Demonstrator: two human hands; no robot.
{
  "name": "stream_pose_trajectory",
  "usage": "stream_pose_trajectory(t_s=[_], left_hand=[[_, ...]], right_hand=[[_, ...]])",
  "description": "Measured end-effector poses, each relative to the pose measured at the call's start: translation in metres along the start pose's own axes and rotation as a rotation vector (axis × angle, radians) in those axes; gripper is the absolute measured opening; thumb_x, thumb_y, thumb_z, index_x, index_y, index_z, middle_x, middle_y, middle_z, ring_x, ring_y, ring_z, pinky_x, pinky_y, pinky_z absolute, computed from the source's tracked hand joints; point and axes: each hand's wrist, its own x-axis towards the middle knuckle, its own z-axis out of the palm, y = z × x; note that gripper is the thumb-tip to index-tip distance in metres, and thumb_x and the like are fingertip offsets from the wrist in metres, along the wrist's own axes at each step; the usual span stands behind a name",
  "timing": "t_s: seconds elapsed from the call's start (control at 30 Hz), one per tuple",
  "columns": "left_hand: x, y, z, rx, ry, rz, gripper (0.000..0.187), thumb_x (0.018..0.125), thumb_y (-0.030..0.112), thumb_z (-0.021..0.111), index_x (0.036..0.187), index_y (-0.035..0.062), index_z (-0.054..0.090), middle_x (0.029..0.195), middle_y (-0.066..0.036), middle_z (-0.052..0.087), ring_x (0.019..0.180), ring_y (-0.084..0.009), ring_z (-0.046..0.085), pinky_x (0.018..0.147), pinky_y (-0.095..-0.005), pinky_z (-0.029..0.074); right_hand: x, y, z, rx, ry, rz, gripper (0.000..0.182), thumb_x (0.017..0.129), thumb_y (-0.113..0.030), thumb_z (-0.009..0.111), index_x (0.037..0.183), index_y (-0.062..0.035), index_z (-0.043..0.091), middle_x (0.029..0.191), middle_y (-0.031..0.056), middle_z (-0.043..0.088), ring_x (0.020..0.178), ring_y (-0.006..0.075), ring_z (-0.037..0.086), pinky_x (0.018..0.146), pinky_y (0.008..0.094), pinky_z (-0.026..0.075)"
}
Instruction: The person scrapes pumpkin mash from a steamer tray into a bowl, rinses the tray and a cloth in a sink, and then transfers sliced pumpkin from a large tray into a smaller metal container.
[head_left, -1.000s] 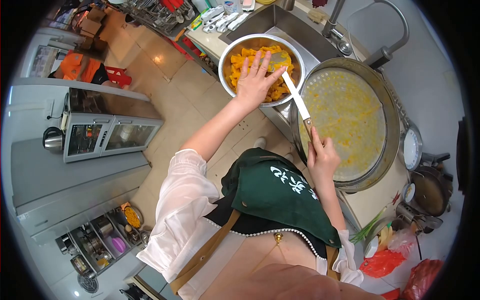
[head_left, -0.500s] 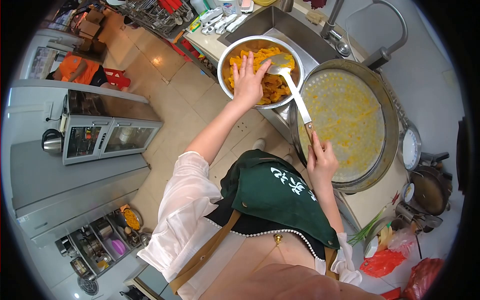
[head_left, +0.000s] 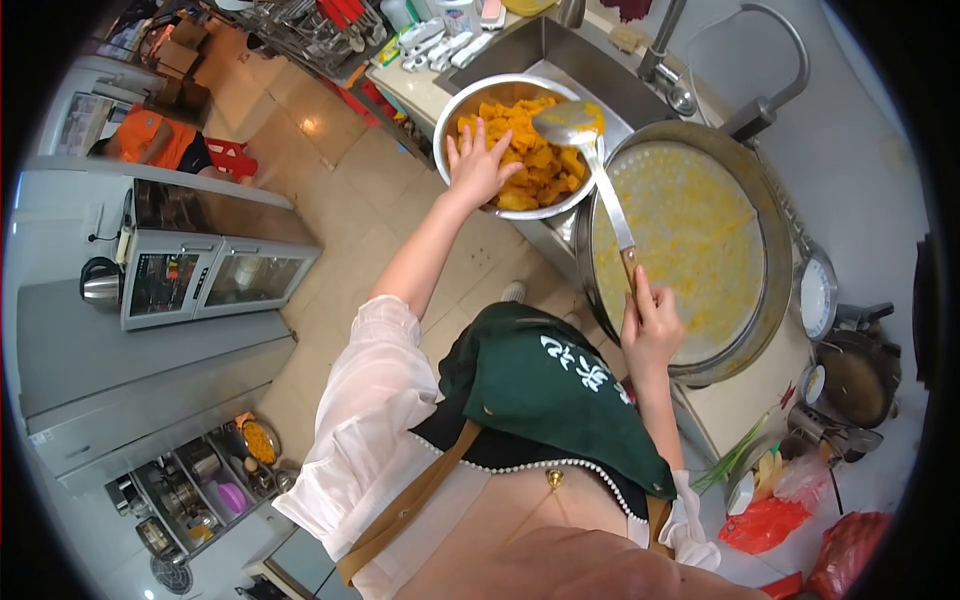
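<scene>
While the left hand (head_left: pixel 478 165) stretches forward with fingers spread, palm down on the near rim of the metal bowl (head_left: pixel 455 98) of orange chunks (head_left: pixel 533 165), gripping nothing, the right hand (head_left: pixel 648 322) is wrapped around the handle end of a long ladle (head_left: pixel 598 165). Its scoop hangs over the bowl's far side, just beside the wide pot (head_left: pixel 770 200). Open floor lies left.

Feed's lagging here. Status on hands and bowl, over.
Left hand on bowl rim. Right hand grips ladle over pumpkin chunks. Nothing blocking.
</scene>
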Motion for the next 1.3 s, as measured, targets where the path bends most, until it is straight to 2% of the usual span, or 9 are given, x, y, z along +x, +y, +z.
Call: stream_pose_trajectory(t_s=[0.13, 0.17, 0.3, 0.43, 0.53, 0.63, 0.97, 1.07, 1.3], left_hand=[[0.009, 0.011, -0.029, -0.049, 0.196, 0.112, 0.05, 0.086, 0.03, 0.054, 0.134, 0.0262, 0.04, 0.143, -0.022, 0.022, 0.133, -0.0405, 0.018, 0.104, -0.0588, 0.011], [0.009, 0.015, -0.037, -0.047, 0.223, 0.126, 0.053, 0.083, 0.018, 0.055, 0.133, 0.0263, 0.042, 0.143, -0.022, 0.023, 0.132, -0.0398, 0.02, 0.103, -0.059, 0.011], [0.004, 0.037, -0.063, 0.034, 0.236, 0.288, 0.064, 0.074, 0.002, 0.053, 0.131, 0.0296, 0.045, 0.142, -0.019, 0.026, 0.132, -0.0372, 0.026, 0.103, -0.0591, 0.015], [0.0, 0.05, -0.068, 0.048, 0.269, 0.514, 0.065, 0.075, -0.002, 0.049, 0.128, 0.0366, 0.046, 0.143, -0.011, 0.029, 0.132, -0.0308, 0.029, 0.103, -0.0579, 0.017], [0.004, 0.05, -0.072, 0.218, 0.283, 0.643, 0.058, 0.081, 0.01, 0.05, 0.13, 0.04, 0.042, 0.142, -0.007, 0.032, 0.131, -0.0282, 0.031, 0.105, -0.0546, 0.016], [0.011, 0.046, -0.072, 0.156, 0.243, 0.687, 0.067, 0.078, 0.002, 0.048, 0.132, 0.0421, 0.039, 0.145, -0.005, 0.028, 0.134, -0.0243, 0.027, 0.106, -0.0518, 0.014], [0.04, 0.036, -0.07, 0.126, 0.196, 0.624, 0.071, 0.075, -0.001, 0.052, 0.133, 0.0369, 0.038, 0.145, -0.01, 0.026, 0.134, -0.0253, 0.026, 0.107, -0.0536, 0.014], [0.045, 0.033, -0.068, 0.2, 0.175, 0.614, 0.064, 0.08, 0.002, 0.048, 0.133, 0.0371, 0.038, 0.142, -0.011, 0.031, 0.131, -0.0268, 0.031, 0.105, -0.0556, 0.018], [0.053, 0.017, -0.056, 0.148, 0.074, 0.533, 0.075, 0.073, -0.002, 0.054, 0.136, 0.0331, 0.035, 0.144, -0.013, 0.026, 0.133, -0.0266, 0.026, 0.107, -0.0546, 0.012]], right_hand=[[-0.003, 0.002, 0.001, -0.077, -0.008, -0.022, 0.046, 0.072, -0.004, 0.065, 0.115, -0.0169, 0.062, 0.074, 0.0077, 0.052, 0.058, 0.0221, 0.054, 0.05, 0.0319, 0.043], [-0.002, 0.003, 0.002, -0.091, -0.005, -0.031, 0.046, 0.071, -0.004, 0.065, 0.115, -0.0172, 0.062, 0.074, 0.0077, 0.052, 0.058, 0.022, 0.055, 0.05, 0.0317, 0.044], [0.003, 0.002, 0.001, -0.166, -0.017, -0.084, 0.049, 0.068, -0.003, 0.065, 0.114, -0.0187, 0.063, 0.075, 0.0078, 0.051, 0.059, 0.0218, 0.055, 0.05, 0.0311, 0.044], [0.006, 0.002, -0.002, -0.191, -0.025, -0.105, 0.05, 0.067, -0.002, 0.064, 0.113, -0.0197, 0.063, 0.075, 0.0079, 0.051, 0.061, 0.0221, 0.055, 0.051, 0.0316, 0.044], [0.007, 0.002, -0.004, -0.201, -0.027, -0.13, 0.05, 0.066, -0.002, 0.063, 0.113, -0.0203, 0.063, 0.076, 0.0076, 0.051, 0.062, 0.0223, 0.055, 0.051, 0.0321, 0.045], [0.007, 0.001, -0.008, -0.215, -0.033, -0.153, 0.05, 0.066, -0.002, 0.062, 0.112, -0.0208, 0.064, 0.076, 0.0073, 0.051, 0.062, 0.0222, 0.055, 0.052, 0.0321, 0.045], [0.0, 0.007, -0.015, -0.19, -0.034, -0.182, 0.049, 0.065, -0.002, 0.062, 0.11, -0.0202, 0.065, 0.076, 0.0068, 0.053, 0.062, 0.0221, 0.055, 0.052, 0.0316, 0.044], [-0.004, 0.01, -0.018, -0.189, -0.051, -0.191, 0.049, 0.065, -0.001, 0.063, 0.11, -0.0195, 0.065, 0.077, 0.0071, 0.053, 0.062, 0.0221, 0.055, 0.052, 0.0316, 0.044], [-0.009, 0.011, -0.022, -0.144, -0.046, -0.177, 0.048, 0.064, -0.001, 0.063, 0.109, -0.0182, 0.065, 0.076, 0.0076, 0.052, 0.062, 0.0227, 0.055, 0.052, 0.0321, 0.044]])
